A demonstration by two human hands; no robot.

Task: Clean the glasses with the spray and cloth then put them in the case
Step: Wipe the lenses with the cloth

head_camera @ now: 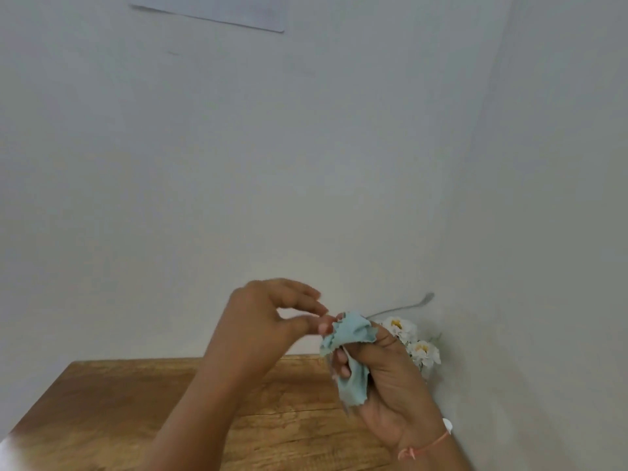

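My right hand (390,379) grips a light blue cloth (353,334), bunched around the glasses above the wooden table (136,402). Most of the glasses are hidden by the cloth. Only one thin grey temple arm (407,305) shows, sticking out to the upper right. My left hand (268,321) is raised just left of the cloth. Its thumb and fingertips pinch at the cloth's edge, where the frame seems to be, though the blur hides the contact. Neither the spray nor the case is in view.
White artificial flowers (416,345) stand in the corner behind my right hand. Pale walls close off the table at the back and on the right. A white sheet (221,11) hangs high on the back wall.
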